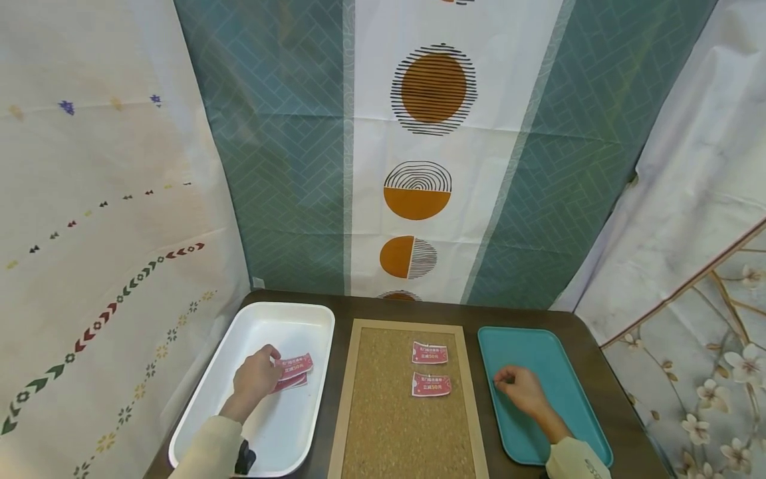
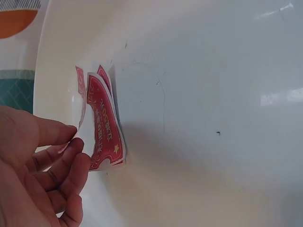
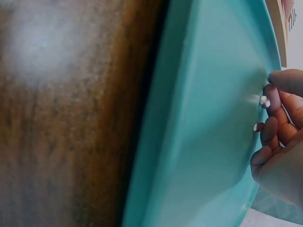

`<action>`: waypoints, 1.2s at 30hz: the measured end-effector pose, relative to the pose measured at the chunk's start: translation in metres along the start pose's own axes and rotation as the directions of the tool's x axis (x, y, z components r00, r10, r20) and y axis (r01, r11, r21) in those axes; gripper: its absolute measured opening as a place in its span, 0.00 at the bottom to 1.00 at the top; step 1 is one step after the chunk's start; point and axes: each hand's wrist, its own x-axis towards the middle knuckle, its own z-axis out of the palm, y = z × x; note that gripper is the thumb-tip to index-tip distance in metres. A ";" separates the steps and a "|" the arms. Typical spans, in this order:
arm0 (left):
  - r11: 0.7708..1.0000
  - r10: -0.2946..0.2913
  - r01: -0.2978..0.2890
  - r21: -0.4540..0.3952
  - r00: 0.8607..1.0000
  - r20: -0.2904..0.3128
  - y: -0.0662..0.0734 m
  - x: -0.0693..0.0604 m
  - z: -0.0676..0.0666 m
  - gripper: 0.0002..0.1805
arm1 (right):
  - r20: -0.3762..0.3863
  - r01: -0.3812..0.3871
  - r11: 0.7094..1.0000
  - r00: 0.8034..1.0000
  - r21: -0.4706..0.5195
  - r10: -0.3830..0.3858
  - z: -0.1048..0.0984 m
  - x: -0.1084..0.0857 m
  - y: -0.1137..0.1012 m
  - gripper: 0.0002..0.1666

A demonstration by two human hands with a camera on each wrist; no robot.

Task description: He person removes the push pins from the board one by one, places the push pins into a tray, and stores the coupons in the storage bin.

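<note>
Dark-brown bench (image 1: 371, 309), bearing cork board (image 1: 383, 419), white tray (image 1: 281, 426) to left, teal tray (image 1: 532, 346) to right. Left hand (image 1: 256, 377), pinching red coupon (image 1: 294, 365) inside white tray; right hand (image 1: 522, 388), curled at teal tray, impossible to tell whether gripping. Two pink coupons (image 1: 429, 353) on board. Shiny pieces (image 3: 264, 101) near right hand.

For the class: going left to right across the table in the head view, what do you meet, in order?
White tray beneath the left hand → corkboard bearing two pink coupons → teal tray beneath the right hand.
</note>
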 end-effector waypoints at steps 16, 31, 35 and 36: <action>0.999 0.047 -0.048 -0.012 0.994 -0.096 0.015 0.000 -0.004 0.16 | -0.066 0.038 0.999 0.997 -0.016 -0.039 -0.004 -0.001 -0.006 0.03; 0.985 0.132 -0.149 -0.090 0.976 -0.171 0.044 -0.001 -0.001 0.16 | -0.044 0.068 0.998 0.997 0.011 -0.068 0.009 0.003 -0.039 0.06; 0.982 0.135 -0.155 -0.106 0.975 -0.179 0.050 -0.003 0.000 0.16 | -0.042 0.063 0.997 0.997 0.033 -0.061 0.013 0.003 -0.047 0.07; 0.982 0.134 -0.155 -0.112 0.975 -0.179 0.052 -0.003 0.001 0.16 | -0.042 0.064 0.997 0.997 0.037 -0.062 0.013 0.003 -0.048 0.06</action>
